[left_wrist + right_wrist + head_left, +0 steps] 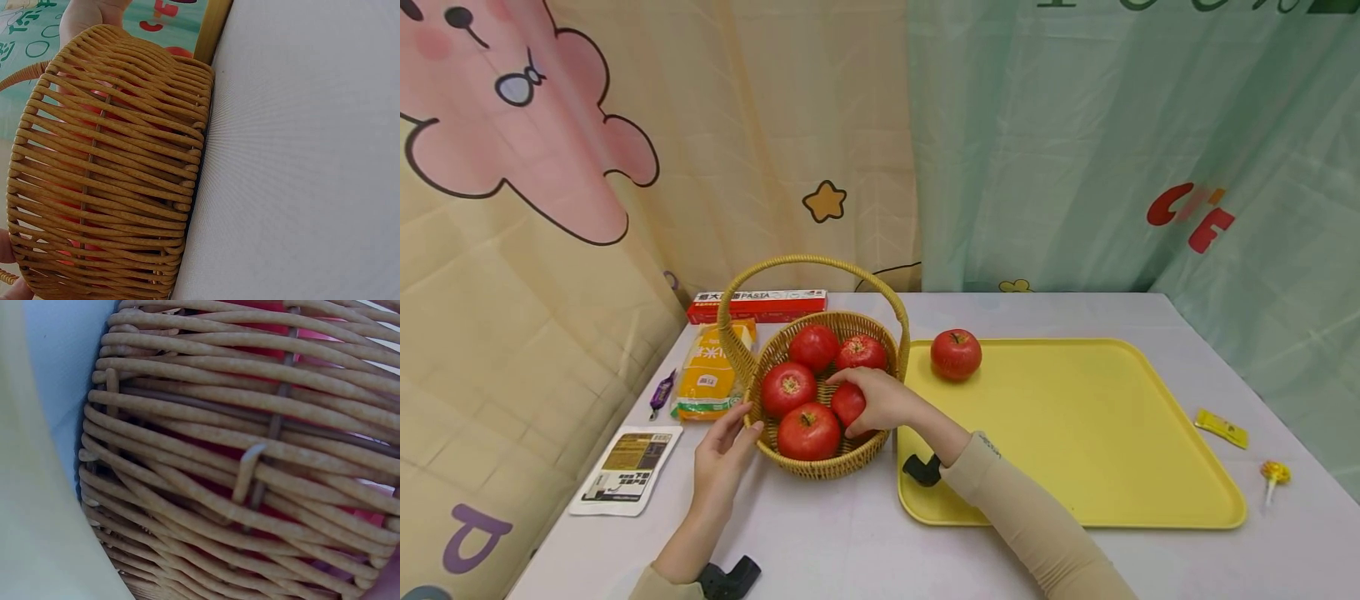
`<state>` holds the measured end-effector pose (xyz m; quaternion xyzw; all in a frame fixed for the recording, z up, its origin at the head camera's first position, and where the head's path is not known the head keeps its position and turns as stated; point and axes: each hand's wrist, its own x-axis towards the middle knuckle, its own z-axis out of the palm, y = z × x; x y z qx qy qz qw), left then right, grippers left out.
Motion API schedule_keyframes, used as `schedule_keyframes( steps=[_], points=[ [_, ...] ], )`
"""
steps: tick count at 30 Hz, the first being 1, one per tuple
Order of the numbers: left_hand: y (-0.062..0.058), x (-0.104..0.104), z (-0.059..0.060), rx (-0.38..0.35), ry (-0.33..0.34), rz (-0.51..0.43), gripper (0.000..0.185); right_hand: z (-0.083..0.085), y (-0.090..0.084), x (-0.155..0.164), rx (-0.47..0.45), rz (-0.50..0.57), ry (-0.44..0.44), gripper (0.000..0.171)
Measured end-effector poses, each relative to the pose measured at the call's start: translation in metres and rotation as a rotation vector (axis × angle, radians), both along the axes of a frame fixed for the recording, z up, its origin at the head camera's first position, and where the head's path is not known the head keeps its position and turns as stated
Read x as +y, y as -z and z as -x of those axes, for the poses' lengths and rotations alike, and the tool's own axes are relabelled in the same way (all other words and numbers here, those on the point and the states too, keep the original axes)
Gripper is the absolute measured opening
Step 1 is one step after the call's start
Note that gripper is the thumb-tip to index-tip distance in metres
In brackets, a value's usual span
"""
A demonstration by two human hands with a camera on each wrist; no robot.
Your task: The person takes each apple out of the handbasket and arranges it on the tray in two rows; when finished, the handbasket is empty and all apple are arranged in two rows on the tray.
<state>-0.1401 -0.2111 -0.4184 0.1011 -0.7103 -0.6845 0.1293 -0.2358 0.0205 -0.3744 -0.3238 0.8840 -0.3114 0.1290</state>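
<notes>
A round wicker basket (827, 468) with a tall arched handle stands on the table and holds several red apples (808, 432). Inside its right side, my right hand (883, 400) grips one apple (847, 403), thumb and fingers around it. My left hand (721, 458) holds the basket's left rim between thumb and fingers. Woven strands fill most of the left wrist view, where fingertips (5, 247) show at the rim. In the right wrist view the wicker wall (250, 425) hides most of the red fruit behind it. Another apple (956, 355) sits at the yellow tray's upper left corner.
The yellow tray (1075, 433) lies right of the basket. Beyond it are a yellow wrapped candy (1222, 428) and a lollipop (1275, 473). On the left lie a pasta box (760, 307), an orange bag (711, 375), a purple candy (662, 392) and a white pouch (627, 471).
</notes>
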Motion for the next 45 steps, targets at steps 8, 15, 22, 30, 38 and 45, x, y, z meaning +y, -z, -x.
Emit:
schedule_keyframes(
  steps=[8, 15, 22, 30, 38, 45],
  points=[
    [0.002, 0.000, 0.001, -0.004, -0.004, 0.000, 0.046, -0.004, -0.002, 0.002, 0.050, -0.019, -0.005, 0.062],
    [0.001, 0.000, 0.000, -0.003, -0.003, 0.009, 0.046, -0.011, -0.003, 0.004, 0.135, -0.016, 0.006, 0.057],
    [0.000, 0.000, 0.000, -0.015, -0.012, 0.014, 0.044, -0.021, -0.009, 0.009, 0.194, 0.041, 0.040, 0.057],
    [0.000, 0.000, 0.000, -0.002, -0.012, 0.015, 0.044, -0.027, -0.034, 0.037, 0.032, 0.361, 0.029, 0.061],
    [0.000, 0.001, -0.001, -0.003, -0.003, 0.021, 0.045, -0.018, -0.060, 0.104, -0.171, 0.675, -0.092, 0.061],
    [0.000, 0.001, -0.001, 0.003, -0.009, 0.021, 0.043, 0.005, -0.048, 0.179, -0.135, 0.748, 0.065, 0.061]
  ],
)
